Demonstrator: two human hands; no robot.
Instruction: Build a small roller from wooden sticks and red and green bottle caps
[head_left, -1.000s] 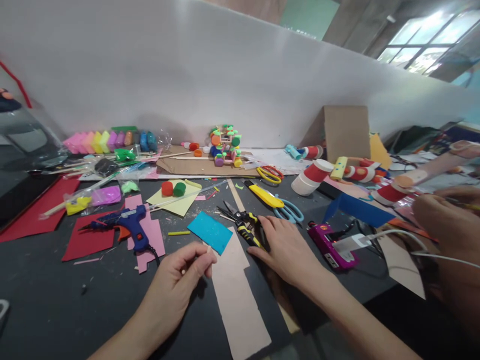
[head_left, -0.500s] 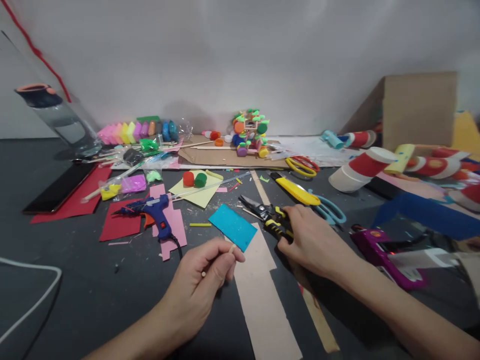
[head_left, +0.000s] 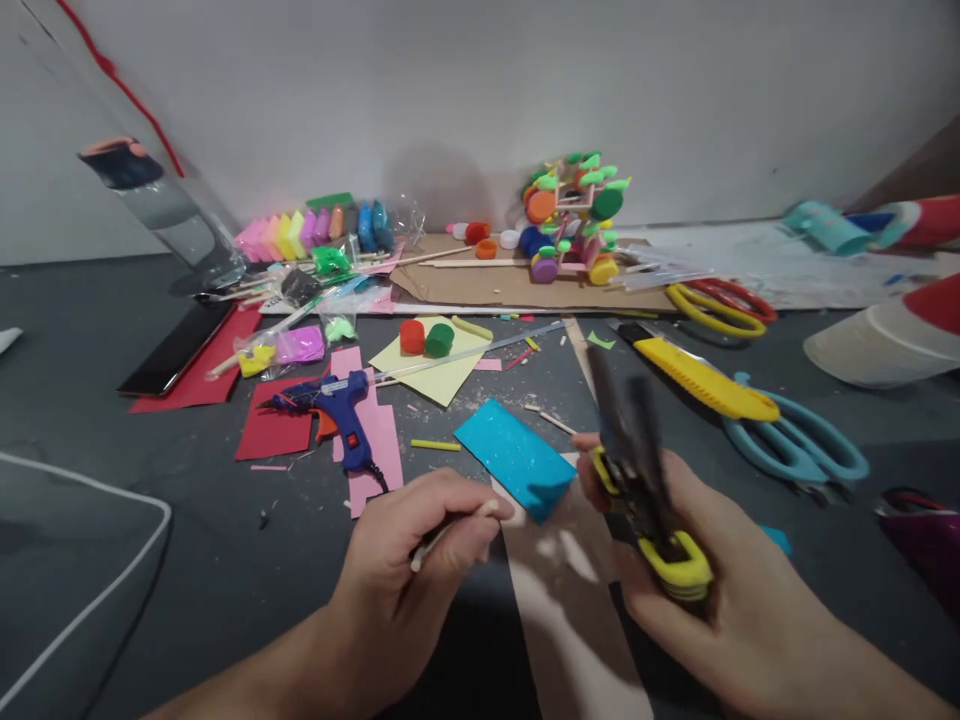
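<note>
My left hand [head_left: 424, 565] is closed on a thin wooden stick [head_left: 480, 513]; its ends poke out between thumb and fingers. In my right hand [head_left: 697, 590], raised over the table, are black and yellow pruning shears [head_left: 651, 500], blades pointing up and blurred by motion. A blue card [head_left: 517, 458] lies just beyond both hands, its near corner over a strip of beige cardboard [head_left: 574, 630]. Left of the card are a short yellow stick [head_left: 435, 445] and a blue hot glue gun [head_left: 346, 420] on pink paper [head_left: 386, 450].
At the back stands a colourful bottle-cap model [head_left: 574, 220] on cardboard. To the right lie a yellow utility knife [head_left: 697, 375], blue-handled scissors [head_left: 802, 440] and a white-and-red cup [head_left: 877, 340]. A water bottle [head_left: 169, 215] and a phone [head_left: 180, 345] are at the left.
My right hand has lifted the pruning shears off the table and turned their blades upward. The left hand keeps its stick. The view has shifted, so the background sits differently.
</note>
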